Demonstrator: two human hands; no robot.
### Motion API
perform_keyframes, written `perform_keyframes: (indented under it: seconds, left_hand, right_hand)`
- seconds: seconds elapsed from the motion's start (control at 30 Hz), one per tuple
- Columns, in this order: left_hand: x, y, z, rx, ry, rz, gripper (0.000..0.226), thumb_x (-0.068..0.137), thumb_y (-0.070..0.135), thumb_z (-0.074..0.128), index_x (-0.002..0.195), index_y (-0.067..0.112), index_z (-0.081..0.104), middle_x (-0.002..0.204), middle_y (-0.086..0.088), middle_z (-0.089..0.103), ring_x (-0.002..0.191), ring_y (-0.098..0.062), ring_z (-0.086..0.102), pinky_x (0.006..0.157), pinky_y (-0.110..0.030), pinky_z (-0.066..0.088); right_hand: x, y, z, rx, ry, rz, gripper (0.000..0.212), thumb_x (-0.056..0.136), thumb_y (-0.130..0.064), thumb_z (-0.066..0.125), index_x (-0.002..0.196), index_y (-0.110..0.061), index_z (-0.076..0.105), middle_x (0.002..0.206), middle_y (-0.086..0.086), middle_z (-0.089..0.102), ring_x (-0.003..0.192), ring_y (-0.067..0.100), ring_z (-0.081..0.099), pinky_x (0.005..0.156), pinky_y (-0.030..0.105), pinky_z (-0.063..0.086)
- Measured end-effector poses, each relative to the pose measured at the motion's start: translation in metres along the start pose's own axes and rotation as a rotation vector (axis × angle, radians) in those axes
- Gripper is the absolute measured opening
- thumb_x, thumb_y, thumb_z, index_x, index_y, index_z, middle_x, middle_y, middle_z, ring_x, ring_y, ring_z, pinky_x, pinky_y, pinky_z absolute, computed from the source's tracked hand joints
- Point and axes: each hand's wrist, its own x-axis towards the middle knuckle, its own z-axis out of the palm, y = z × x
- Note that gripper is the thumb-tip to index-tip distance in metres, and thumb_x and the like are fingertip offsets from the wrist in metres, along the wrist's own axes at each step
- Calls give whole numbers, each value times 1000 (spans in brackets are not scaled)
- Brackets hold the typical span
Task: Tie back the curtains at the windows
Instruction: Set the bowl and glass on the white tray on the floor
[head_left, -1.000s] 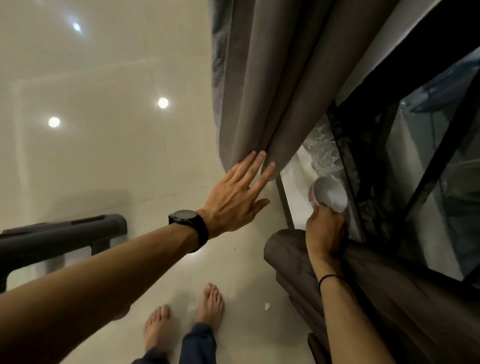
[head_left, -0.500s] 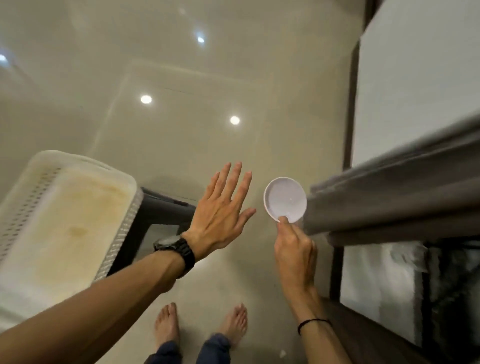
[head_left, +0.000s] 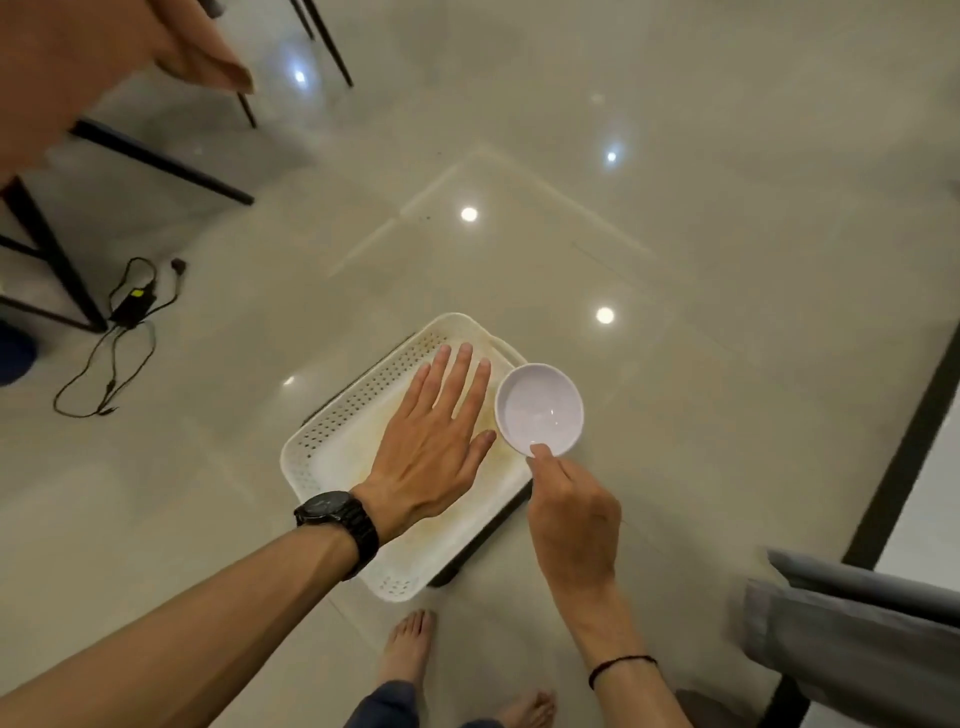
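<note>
We look straight down and see the left hand spread flat, palm down, fingers straight and slightly apart, above a white perforated tray; we cannot tell whether the palm touches the tray or is just over it. A black watch sits on that wrist. The right hand pinches the near rim of a small white bowl between thumb and curled fingers, holding it upright with its hollow facing us, just beside the left fingertips and over the tray's right corner. A thin black band circles the right wrist. The tray lies on something dark, of which we see only an edge. The curtain, a bundle of grey folds, shows at the lower right edge, well apart from both hands and touched by neither. Below the arms we see two bare feet on the glossy pale tiled floor, which mirrors round ceiling lights. At the left, a black power adapter with its looping cable lies on the floor beside black metal furniture legs.
</note>
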Motion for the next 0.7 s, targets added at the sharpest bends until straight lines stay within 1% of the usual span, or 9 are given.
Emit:
perform_keyframes:
  seconds: [0.07,0.1,0.13,0.23,0.37,0.57,0.63,0.67,0.7]
  left_hand:
    - [-12,-26,2,13,-25,-22,72,109,48,27,166,9,4,174,-17,-3,161,-34,-7,130,-53,12]
    - [-16,-35,5,17,-25,-24,72,109,47,28,166,8,5,174,-17,-2,161,-34,-7,130,-53,13]
    - [-20,-44,8,19,-19,-34,72,109,46,30,166,8,6,174,-18,0,161,-34,-6,130,-53,13]
    - [-28,-60,19,23,3,-58,72,109,45,30,166,8,7,174,-18,1,161,-35,-5,130,-52,11]
    - [-28,-62,40,7,7,-72,73,108,46,32,166,7,9,173,-19,3,161,-35,-4,130,-53,11]
    - [-20,-51,69,5,-26,-70,73,108,46,30,165,7,10,173,-20,3,161,-37,-3,130,-55,12]
    - [-19,-45,74,-2,-30,-70,73,107,46,28,166,7,8,173,-21,2,161,-38,-3,129,-56,11]
    - [-18,-41,75,-9,-23,-65,73,107,46,27,166,7,8,173,-21,2,161,-38,-3,129,-56,11]
    - [-15,-34,75,-19,-9,-54,73,107,46,27,166,7,8,173,-20,2,161,-38,-3,130,-56,10]
  right_hand:
    - [8,-19,21,-62,-56,-26,10,86,-9,75,97,-9,78,54,-1,59,55,10,31,49,18,22]
    - [10,-25,32,-94,-89,-9,14,81,-5,82,93,-12,77,52,-2,56,57,11,33,47,19,22]
    - [11,-29,45,-120,-121,5,19,77,-1,84,88,-14,76,50,-4,54,59,12,34,45,19,23]
    - [12,-31,72,-169,-164,38,24,70,8,81,75,-14,71,47,-2,51,61,17,39,45,22,28]
    - [17,-22,94,-261,-208,36,25,67,13,73,71,-11,69,51,3,53,64,26,49,52,29,35]
    - [23,-17,117,-370,-382,14,29,67,8,68,57,-16,55,44,3,48,66,26,45,62,37,34]
    - [21,-17,117,-351,-415,28,21,73,3,65,67,-16,59,49,4,54,70,27,47,65,38,34]
    - [19,-15,116,-332,-400,25,14,78,-1,62,80,-14,65,53,4,58,73,27,48,67,39,35]
    - [18,-11,112,-314,-377,49,19,83,-5,59,98,-12,68,58,5,62,74,28,49,67,39,35]
